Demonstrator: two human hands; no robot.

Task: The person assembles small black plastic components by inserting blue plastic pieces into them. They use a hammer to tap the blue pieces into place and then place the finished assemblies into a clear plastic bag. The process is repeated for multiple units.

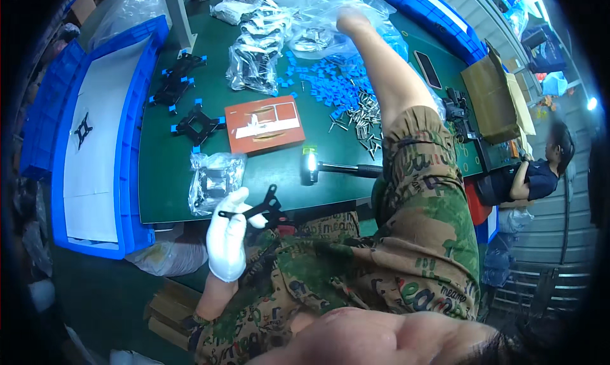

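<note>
**Bracket held low, other hand in the bag pile**

The left hand (pixel 227 238), in a white fabric glove, was clamped on a flat black metal cross-shaped bracket (pixel 257 210), held just below the near edge of the green worktop (pixel 166 174). The bracket's long axis ran roughly from lower left to upper right, one arm pointing up toward the worktop and the opposite arm pinched between gloved thumb and fingers.

The right hand (pixel 351 20), bare, reached far across the worktop into a heap of clear crinkled plastic bags (pixel 330 21); whether its fingers were open or closed could not be told, since they were buried in the plastic.

Between the two hands lay a scatter of small blue plastic clips (pixel 330 85), a cluster of short silver metal pins (pixel 359 117), an orange rectangular jig plate (pixel 264 124) and a black-handled hammer with a shiny head (pixel 337 169). Near the left hand sat a clear bag of black parts (pixel 215 180), and beyond it more black cross brackets with blue tips (pixel 197 126). A long blue plastic crate (pixel 130 136) lay to the left.
</note>
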